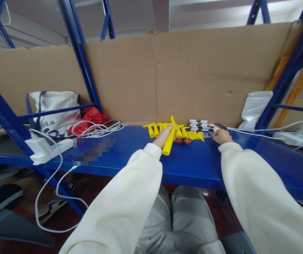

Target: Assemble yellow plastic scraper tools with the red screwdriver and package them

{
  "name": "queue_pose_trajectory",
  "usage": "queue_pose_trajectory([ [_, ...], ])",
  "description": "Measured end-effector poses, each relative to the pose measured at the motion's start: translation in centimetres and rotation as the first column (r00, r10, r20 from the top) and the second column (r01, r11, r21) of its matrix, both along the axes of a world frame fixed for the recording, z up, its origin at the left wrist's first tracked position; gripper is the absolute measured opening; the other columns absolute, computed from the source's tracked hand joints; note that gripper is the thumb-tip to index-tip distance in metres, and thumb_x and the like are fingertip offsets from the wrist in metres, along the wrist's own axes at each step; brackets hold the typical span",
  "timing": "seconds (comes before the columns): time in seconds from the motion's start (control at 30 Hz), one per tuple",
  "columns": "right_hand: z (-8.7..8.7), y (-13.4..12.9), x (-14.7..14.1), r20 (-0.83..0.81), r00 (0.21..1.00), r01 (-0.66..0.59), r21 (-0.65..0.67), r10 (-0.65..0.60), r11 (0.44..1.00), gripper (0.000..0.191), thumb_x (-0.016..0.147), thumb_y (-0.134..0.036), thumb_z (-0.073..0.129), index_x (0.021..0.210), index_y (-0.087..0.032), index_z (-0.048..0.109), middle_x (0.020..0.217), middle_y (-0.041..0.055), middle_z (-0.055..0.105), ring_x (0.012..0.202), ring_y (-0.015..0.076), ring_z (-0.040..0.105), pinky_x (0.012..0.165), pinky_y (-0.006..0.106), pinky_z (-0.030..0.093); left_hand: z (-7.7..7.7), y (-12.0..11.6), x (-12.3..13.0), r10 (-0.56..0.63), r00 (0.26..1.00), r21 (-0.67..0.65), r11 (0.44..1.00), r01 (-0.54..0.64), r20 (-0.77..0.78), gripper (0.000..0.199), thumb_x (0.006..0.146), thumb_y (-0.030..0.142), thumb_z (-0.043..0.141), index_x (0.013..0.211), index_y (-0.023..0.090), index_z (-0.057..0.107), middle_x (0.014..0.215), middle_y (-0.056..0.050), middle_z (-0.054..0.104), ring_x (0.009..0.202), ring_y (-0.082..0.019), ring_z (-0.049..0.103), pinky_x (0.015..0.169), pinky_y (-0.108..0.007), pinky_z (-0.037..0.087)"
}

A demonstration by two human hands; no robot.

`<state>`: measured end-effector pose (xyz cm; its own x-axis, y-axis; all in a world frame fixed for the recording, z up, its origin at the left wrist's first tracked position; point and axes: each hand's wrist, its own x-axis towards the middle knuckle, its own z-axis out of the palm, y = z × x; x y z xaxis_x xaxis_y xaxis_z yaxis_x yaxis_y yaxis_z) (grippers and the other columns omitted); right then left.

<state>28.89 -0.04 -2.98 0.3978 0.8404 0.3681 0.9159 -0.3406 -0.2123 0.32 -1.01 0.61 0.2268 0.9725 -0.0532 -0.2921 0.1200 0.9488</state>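
Gripping a yellow T-shaped piece [169, 143] in the left hand [162, 137], with fingers curled snugly round it, just left of the red-and-black tool [183, 141]. Now across to the right hand [221, 136], well right of that tool: hovering beside small silvery bits [206, 134], with fingers bent; can't tell how far open, or holding what. Seemingly picking out a small part; calls next for a fine pinch.

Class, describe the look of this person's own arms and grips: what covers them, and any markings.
The left sleeve and right sleeve are loose, off-white and long, narrowing at the cuffs. No markings show on them. The left grip and right grip are ungloved human hands.
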Motion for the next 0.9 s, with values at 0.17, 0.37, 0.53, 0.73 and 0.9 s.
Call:
queue_pose_trajectory([
  [0.17,0.4,-0.4,-0.8,-0.005,0.999,-0.044,-0.052,0.044,0.998,0.024,0.086,-0.016,0.054,0.095,-0.016,0.075,0.121,0.0194,0.068,0.125,0.0349,0.059,0.099,0.044,0.05,0.1,-0.2,0.0,-0.008,1.0,-0.007,1.0,0.008,-0.02,0.032,0.103,0.031,0.05,0.075,0.018,0.058,0.048,0.004,0.054,0.032,-0.006,0.041,0.035,-0.018,0.031],
  [0.37,0.2,-0.4,-0.8,-0.02,0.998,-0.053,-0.008,0.053,0.999,0.014,0.083,-0.016,0.056,0.082,-0.016,0.071,0.112,0.0197,0.069,0.121,0.0358,0.06,0.098,0.047,0.05,0.3,-0.3,0.0,-0.028,0.999,-0.012,1.0,0.027,-0.018,0.026,0.101,0.033,0.053,0.081,0.018,0.06,0.047,0.005,0.054,0.031,-0.006,0.041,0.035,-0.019,0.033],
  [0.53,0.1,0.0,-0.5,-0.037,0.994,-0.096,0.097,0.1,0.991,0.01,0.079,-0.018,0.059,0.076,-0.02,0.068,0.1,0.0147,0.072,0.108,0.032,0.066,0.092,0.043,0.053,0.1,-0.1,-0.1,-0.047,0.998,-0.018,0.999,0.046,-0.031,0.025,0.099,0.037,0.054,0.086,0.017,0.062,0.049,0.005,0.054,0.033,-0.007,0.042,0.037,-0.019,0.035],
  [0.73,0.7,0.0,-1.3,-0.088,0.983,-0.154,0.091,0.162,0.984,0.013,0.08,-0.018,0.057,0.079,-0.018,0.07,0.092,0.0137,0.073,0.098,0.0293,0.069,0.088,0.038,0.053,-0.1,0.0,0.0,-0.057,0.998,0.006,0.998,0.057,-0.038,0.016,0.093,0.027,0.063,0.081,0.018,0.06,0.052,0.005,0.054,0.034,-0.006,0.04,0.039,-0.02,0.034],
  [0.9,1.2,-0.2,-2.4,-0.135,0.941,-0.273,0.232,0.309,0.934,0.014,0.082,-0.018,0.055,0.077,-0.018,0.068,0.085,0.0102,0.074,0.087,0.0234,0.069,0.084,0.032,0.053,0.0,-0.1,0.2,-0.076,0.996,-0.007,0.997,0.076,-0.044,0.013,0.09,0.021,0.064,0.079,0.019,0.058,0.054,0.005,0.052,0.037,-0.005,0.039,0.041,-0.02,0.035],
])
